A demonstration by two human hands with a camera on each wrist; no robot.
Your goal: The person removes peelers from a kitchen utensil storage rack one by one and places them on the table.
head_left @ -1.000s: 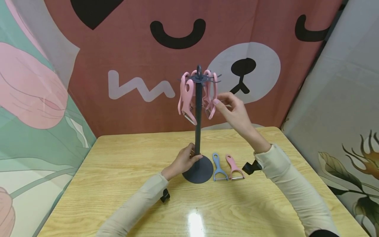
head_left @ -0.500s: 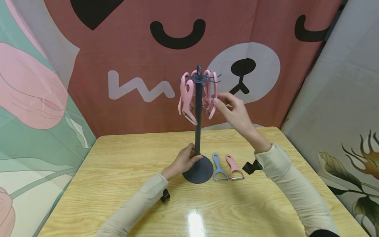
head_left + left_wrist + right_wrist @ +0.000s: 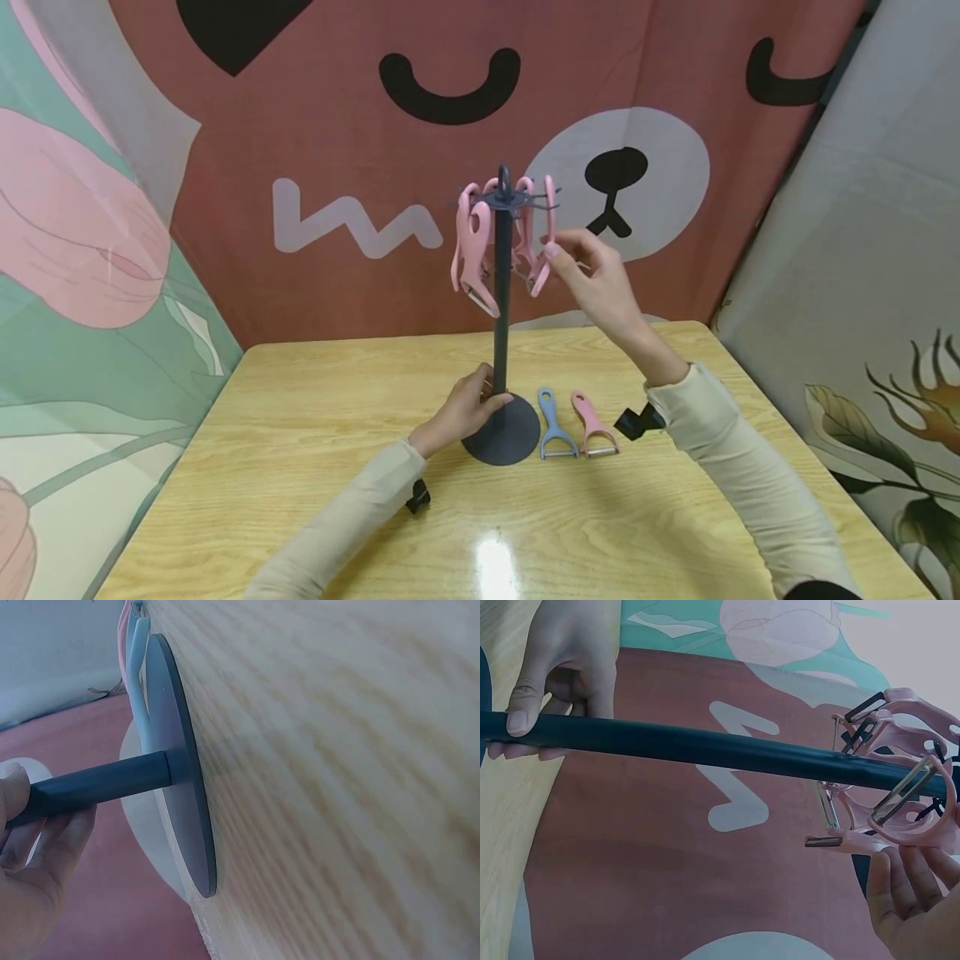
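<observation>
My left hand (image 3: 459,408) grips the dark pole (image 3: 501,333) of an upright rack just above its round base (image 3: 510,446). In the left wrist view, thumb and fingers wrap that pole (image 3: 105,782). Up at the hooks, my right hand (image 3: 596,279) pinches a pink peeler (image 3: 551,215) by its side, with the handle's top at a hook on the right. Several more pink peelers (image 3: 474,242) hang around the hook ring (image 3: 504,200), heads down. The right wrist view shows the fingers (image 3: 907,877) against the pink peeler's frame (image 3: 930,838).
On the wooden table (image 3: 337,467), a blue peeler (image 3: 549,410) and another pink peeler (image 3: 587,410) lie side by side, right of the base. A printed curtain (image 3: 337,292) hangs behind the table, with patterned fabric on both sides.
The pink peeler in my right hand has shifted slightly up and to the right, its handle top tilting outward from the pole. My left hand stays at the pole.
</observation>
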